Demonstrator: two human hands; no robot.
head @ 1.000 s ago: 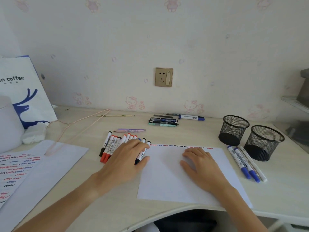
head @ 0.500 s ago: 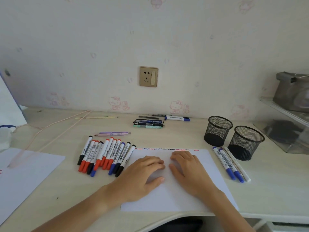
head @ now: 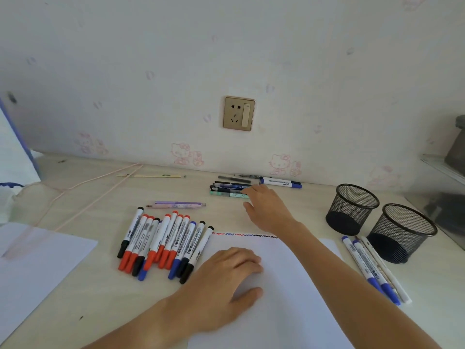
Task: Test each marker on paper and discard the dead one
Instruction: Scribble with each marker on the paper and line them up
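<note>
A white sheet of paper [head: 284, 298] lies on the desk with a row of coloured squiggles [head: 245, 234] along its far edge. My left hand [head: 226, 280] rests flat on the paper's left part. My right hand [head: 266, 207] reaches past the sheet's far edge, fingers extended, its fingertips at a small stack of dark pens [head: 227, 188] near the wall. A bundle of red, blue and black markers [head: 163, 243] lies left of the paper. A few blue-capped markers [head: 370, 268] lie right of it.
Two black mesh pen cups [head: 352, 207] [head: 400, 233] stand at the right. A blue marker [head: 280, 182] lies by the wall, a purple pen [head: 176, 204] behind the bundle. Another white sheet [head: 37, 268] lies at the left, with a pink cord [head: 100, 182] across the desk.
My right hand has lifted off the paper and reached forward to the dark pens by the wall. The left hand stays on the paper. The camera has tilted up.
</note>
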